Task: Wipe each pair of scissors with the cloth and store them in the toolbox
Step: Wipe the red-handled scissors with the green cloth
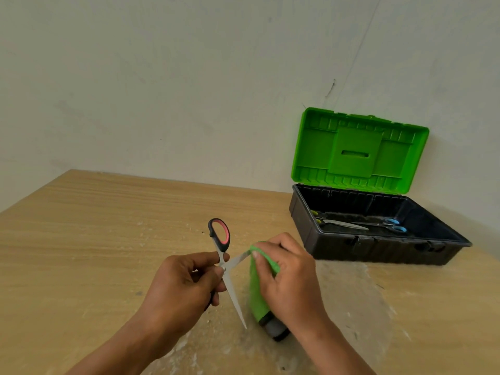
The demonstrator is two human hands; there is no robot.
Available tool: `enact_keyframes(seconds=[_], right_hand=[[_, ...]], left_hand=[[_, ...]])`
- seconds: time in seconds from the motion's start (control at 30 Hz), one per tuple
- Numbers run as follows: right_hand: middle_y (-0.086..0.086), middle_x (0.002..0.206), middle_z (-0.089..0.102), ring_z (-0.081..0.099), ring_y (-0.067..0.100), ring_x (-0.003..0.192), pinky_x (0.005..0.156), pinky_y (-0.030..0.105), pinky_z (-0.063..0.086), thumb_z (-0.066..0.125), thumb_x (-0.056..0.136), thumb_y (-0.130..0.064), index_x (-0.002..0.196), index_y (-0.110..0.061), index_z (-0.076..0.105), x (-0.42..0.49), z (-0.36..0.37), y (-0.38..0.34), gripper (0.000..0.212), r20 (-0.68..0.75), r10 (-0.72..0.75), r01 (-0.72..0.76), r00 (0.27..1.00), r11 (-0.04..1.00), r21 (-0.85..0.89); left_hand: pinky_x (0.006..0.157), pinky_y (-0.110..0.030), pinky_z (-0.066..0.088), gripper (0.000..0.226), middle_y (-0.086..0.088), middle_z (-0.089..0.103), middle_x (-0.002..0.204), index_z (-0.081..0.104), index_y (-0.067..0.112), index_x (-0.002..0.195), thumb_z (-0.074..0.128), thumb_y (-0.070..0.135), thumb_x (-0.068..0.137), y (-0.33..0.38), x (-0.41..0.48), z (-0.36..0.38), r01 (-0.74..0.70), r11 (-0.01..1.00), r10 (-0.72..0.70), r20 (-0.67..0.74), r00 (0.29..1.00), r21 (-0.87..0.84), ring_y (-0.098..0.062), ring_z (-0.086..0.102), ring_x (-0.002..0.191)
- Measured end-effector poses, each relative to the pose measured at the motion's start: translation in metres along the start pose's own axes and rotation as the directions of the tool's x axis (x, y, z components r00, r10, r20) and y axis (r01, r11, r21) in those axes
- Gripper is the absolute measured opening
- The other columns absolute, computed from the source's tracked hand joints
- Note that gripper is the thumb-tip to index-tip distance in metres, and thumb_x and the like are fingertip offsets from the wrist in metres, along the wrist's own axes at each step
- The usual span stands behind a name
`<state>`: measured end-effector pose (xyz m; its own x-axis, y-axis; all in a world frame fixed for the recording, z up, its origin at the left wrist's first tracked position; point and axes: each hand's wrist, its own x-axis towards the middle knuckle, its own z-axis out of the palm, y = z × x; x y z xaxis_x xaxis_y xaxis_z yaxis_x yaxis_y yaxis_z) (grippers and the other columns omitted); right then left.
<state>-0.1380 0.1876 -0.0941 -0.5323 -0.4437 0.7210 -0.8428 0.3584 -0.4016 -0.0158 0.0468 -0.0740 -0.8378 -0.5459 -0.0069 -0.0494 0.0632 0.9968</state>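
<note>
While held in the left hand (184, 282), pink-and-black scissors (221, 257) gape open.

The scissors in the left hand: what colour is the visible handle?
The scissors' handle is black with a pinkish-red inner rim; head view.

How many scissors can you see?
3. One red-handled pair is in the left hand, against the cloth; a yellow-handled pair and a blue-handled pair lie in the toolbox. Others may hide behind its front wall.

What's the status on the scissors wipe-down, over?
Left hand grips open red-handled scissors near the pivot. Right hand pinches green cloth round one blade. Yellow pair, blue pair in open toolbox. Nothing in the way.
</note>
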Motion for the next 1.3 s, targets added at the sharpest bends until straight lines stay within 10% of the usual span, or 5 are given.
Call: enact_keyframes(seconds=[0.53,1.3], right_hand=[[-0.001,0.099,0.064,0.062,0.012,0.091,0.072,0.029,0.056,0.069,0.096,-0.013,0.111,-0.008,0.076,-0.001,-0.001,-0.004,0.018,0.099,-0.199,0.188,0.975,0.976,0.113],[-0.008,0.090,0.059,0.061,0.003,0.082,0.073,0.016,0.052,0.070,0.094,-0.015,0.109,-0.013,0.078,0.000,0.000,-0.003,0.017,-0.006,0.111,-0.111,0.994,0.993,-0.031]], left_hand=[[0.047,-0.022,0.049,0.018,-0.019,0.063,0.069,0.073,-0.009,0.095,0.056,-0.006,0.092,0.001,0.010,-0.009,0.299,0.848,-0.229,0.205,0.951,-0.438,-0.015,0.053,0.050],[0.057,-0.034,0.046,0.021,-0.018,0.072,0.068,0.071,0.004,0.111,0.064,0.001,0.091,-0.007,0.008,-0.004,0.043,0.994,-0.041,0.020,0.999,-0.104,-0.021,0.057,0.051]])
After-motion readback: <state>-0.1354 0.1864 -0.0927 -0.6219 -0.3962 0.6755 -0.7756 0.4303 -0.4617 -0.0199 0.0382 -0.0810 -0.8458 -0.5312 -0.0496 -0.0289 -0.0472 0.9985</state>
